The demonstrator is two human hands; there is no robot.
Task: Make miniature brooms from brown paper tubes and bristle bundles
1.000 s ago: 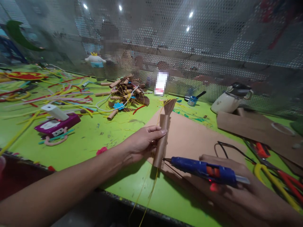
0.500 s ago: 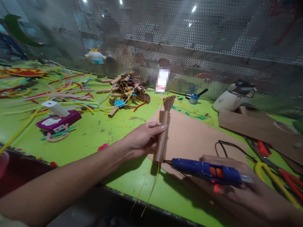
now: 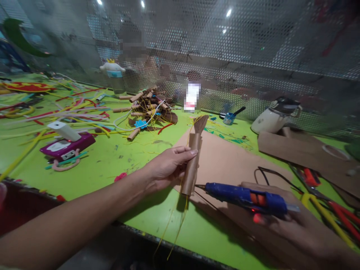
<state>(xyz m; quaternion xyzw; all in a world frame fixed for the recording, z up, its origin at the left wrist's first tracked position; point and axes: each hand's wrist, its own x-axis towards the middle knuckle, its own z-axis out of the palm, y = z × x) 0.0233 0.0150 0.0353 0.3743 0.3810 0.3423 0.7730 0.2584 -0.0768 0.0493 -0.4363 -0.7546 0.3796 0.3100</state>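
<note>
Between thumb and fingers, my left hand [image 3: 171, 167] pinches a rolled brown paper tube [image 3: 192, 168] with a fringed, fanned-out top [image 3: 200, 124]. The tube leans slightly to the right at its upper end. Thin yellow strings [image 3: 180, 221] hang from its lower opening. My right hand [image 3: 298, 221] is wrapped round a blue hot glue gun [image 3: 244, 197], with a clear glue stick poking out of its back. The gun's nozzle points left, close to the tube's right edge near the bottom; I cannot tell whether they touch. A large brown paper sheet [image 3: 225, 157] lies beneath.
A heap of similar paper rolls [image 3: 149, 108] lies at the back. To the left are a purple power socket with a white plug [image 3: 69, 144] and scattered coloured strips [image 3: 73, 116]. A small blue jar [image 3: 229, 119], a white jug [image 3: 272, 116] and red-handled pliers [image 3: 344, 217] are at the right.
The glue gun's nozzle has moved a little up along the tube's right edge, from its bottom corner. My left hand still holds the tube in nearly the same place.
</note>
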